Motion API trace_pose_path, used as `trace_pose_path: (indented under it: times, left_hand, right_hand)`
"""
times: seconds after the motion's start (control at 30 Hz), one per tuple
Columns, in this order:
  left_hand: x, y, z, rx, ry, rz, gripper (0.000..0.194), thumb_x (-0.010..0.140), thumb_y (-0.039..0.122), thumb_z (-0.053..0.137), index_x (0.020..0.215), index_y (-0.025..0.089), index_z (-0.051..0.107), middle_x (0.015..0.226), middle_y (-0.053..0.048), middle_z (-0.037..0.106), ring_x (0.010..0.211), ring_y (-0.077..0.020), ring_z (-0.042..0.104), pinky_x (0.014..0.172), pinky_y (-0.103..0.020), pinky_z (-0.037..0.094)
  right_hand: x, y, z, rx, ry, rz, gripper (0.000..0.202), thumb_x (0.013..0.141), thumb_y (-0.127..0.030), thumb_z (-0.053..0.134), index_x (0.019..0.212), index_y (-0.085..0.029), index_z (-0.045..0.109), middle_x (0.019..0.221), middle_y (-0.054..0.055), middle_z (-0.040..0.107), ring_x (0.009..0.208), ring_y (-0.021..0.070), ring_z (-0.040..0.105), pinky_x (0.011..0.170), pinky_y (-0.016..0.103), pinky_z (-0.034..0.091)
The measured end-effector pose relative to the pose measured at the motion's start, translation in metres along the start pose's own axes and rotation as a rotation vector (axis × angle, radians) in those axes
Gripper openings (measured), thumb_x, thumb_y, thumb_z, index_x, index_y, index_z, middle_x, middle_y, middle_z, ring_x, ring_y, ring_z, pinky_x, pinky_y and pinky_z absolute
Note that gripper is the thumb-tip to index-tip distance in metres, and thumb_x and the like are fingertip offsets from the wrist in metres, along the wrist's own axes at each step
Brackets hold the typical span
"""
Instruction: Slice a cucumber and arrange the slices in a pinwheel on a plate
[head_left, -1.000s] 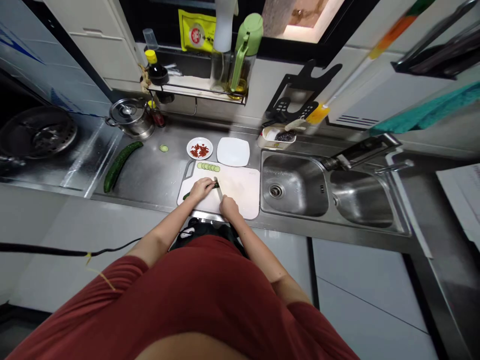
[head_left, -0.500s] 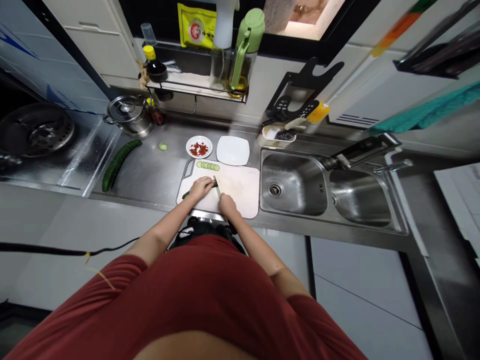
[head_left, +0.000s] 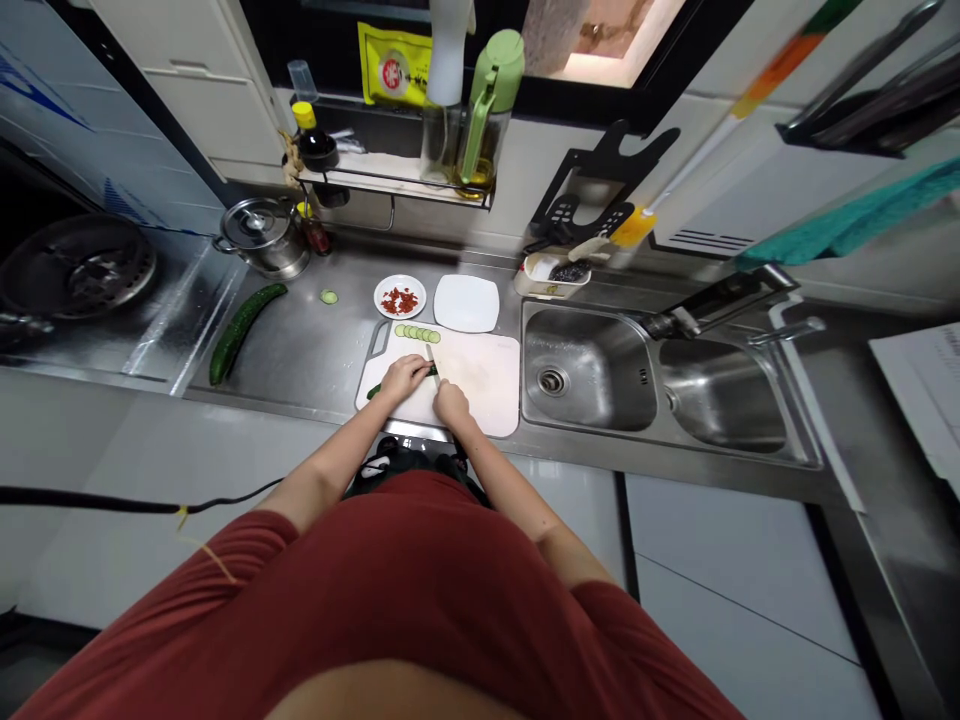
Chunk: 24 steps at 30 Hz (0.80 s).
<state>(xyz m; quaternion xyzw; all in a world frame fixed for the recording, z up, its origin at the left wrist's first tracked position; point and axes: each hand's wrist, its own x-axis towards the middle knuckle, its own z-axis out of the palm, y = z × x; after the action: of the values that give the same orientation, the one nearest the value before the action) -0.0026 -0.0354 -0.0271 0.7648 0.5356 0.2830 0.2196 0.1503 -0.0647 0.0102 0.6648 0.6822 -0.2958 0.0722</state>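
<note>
My left hand (head_left: 405,376) is closed over a cucumber (head_left: 373,392) lying on the white cutting board (head_left: 484,385). Most of that cucumber is hidden under the hand; its dark green ends show on either side. In my right hand (head_left: 451,404) is a knife (head_left: 434,365), its blade pointing away from me, right at the cucumber's cut end. A row of pale green cucumber slices (head_left: 417,333) lies overlapping along the board's far edge.
Behind the board stand a white plate of chopped red pieces (head_left: 400,299) and a plain white plate (head_left: 466,303). A whole cucumber (head_left: 244,335) and a cut-off piece (head_left: 328,297) lie left. The double sink (head_left: 589,365) adjoins right; a lidded pot (head_left: 264,240) stands back left.
The knife and my right hand have shifted slightly left against the cucumber. My left hand keeps its hold, and the whole view has moved a little.
</note>
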Motion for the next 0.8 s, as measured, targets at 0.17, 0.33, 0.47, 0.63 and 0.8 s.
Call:
trace_pose_path:
  times: [0.17, 0.33, 0.47, 0.63, 0.8]
  left_hand:
    - [0.000, 0.002, -0.002, 0.005, 0.002, 0.005, 0.024, 0.093, 0.030, 0.050, 0.102, 0.022, 0.070, 0.107, -0.005, 0.068, 0.101, -0.0173, 0.061, 0.092, -0.030, 0.048]
    - [0.001, 0.003, -0.001, 0.014, -0.002, -0.004, 0.023, 0.093, 0.029, 0.050, 0.103, 0.022, 0.070, 0.108, -0.005, 0.068, 0.103, -0.0173, 0.061, 0.095, -0.030, 0.047]
    - [0.000, 0.001, 0.000, 0.008, 0.004, 0.003, 0.023, 0.093, 0.029, 0.050, 0.103, 0.022, 0.070, 0.108, -0.004, 0.068, 0.103, -0.0168, 0.061, 0.095, -0.030, 0.047]
    - [0.000, 0.000, 0.000, -0.002, 0.003, 0.002, 0.023, 0.093, 0.029, 0.050, 0.103, 0.022, 0.070, 0.107, -0.004, 0.068, 0.101, -0.0167, 0.061, 0.093, -0.030, 0.047]
    - [0.000, 0.001, 0.000, 0.000, -0.003, -0.005, 0.023, 0.093, 0.029, 0.049, 0.103, 0.022, 0.070, 0.107, -0.005, 0.068, 0.102, -0.0171, 0.061, 0.093, -0.030, 0.047]
  right_hand:
    - [-0.013, 0.007, 0.005, -0.002, -0.025, 0.018, 0.026, 0.090, -0.009, 0.042, 0.111, -0.013, 0.055, 0.109, 0.016, 0.066, 0.102, 0.0233, 0.064, 0.079, 0.029, 0.048]
    - [-0.026, 0.015, 0.014, -0.027, -0.033, 0.038, 0.024, 0.091, -0.011, 0.042, 0.111, -0.013, 0.055, 0.106, 0.017, 0.066, 0.100, 0.0239, 0.065, 0.079, 0.029, 0.048]
    - [-0.024, 0.012, 0.013, -0.031, -0.034, 0.042, 0.023, 0.091, -0.010, 0.042, 0.111, -0.013, 0.055, 0.107, 0.017, 0.066, 0.101, 0.0241, 0.065, 0.080, 0.030, 0.048]
    - [-0.014, 0.005, 0.006, -0.009, -0.014, 0.025, 0.025, 0.090, -0.009, 0.042, 0.112, -0.013, 0.054, 0.109, 0.016, 0.066, 0.102, 0.0242, 0.065, 0.080, 0.030, 0.048]
    - [-0.004, -0.003, -0.003, 0.007, -0.014, 0.019, 0.027, 0.089, -0.008, 0.044, 0.114, -0.012, 0.054, 0.111, 0.016, 0.066, 0.105, 0.0232, 0.064, 0.081, 0.028, 0.048]
